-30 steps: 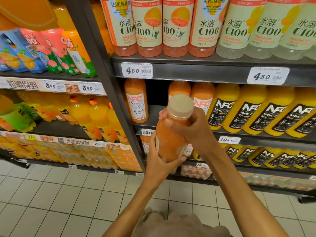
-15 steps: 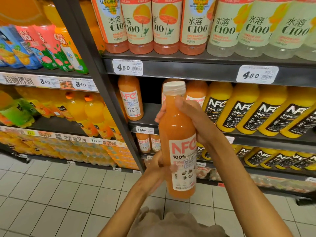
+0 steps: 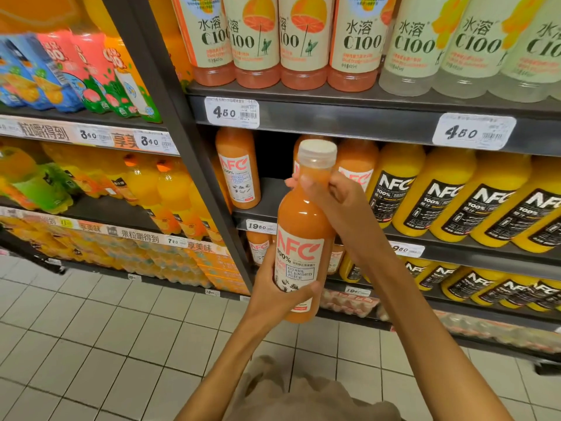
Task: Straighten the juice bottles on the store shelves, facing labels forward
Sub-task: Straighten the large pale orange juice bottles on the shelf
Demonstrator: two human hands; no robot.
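At the centre of the frame a guava juice bottle [image 3: 303, 238] stood nearly upright in the air, clear of the shelves, its white NFC label turned toward the camera and its pale cap at the top. The left hand [image 3: 273, 294] wrapped the bottle's lower part from the left — thumb laid across the bottom of the label, fingers hidden behind. The right hand [image 3: 331, 192] came in from the lower right and pinched the neck just under the cap, fingers curled round it.

Behind the bottle, at mid-frame, the middle shelf [image 3: 264, 208] had a bare stretch — one matching guava bottle [image 3: 238, 168] stood at its left end with label forward, and more orange ones were partly hidden behind the held bottle. To the right ran a row of yellow NFC bottles [image 3: 449, 196] with black labels. Across the top of the frame stood C100 bottles [image 3: 303, 41], above a 4.50 price tag [image 3: 232, 113].
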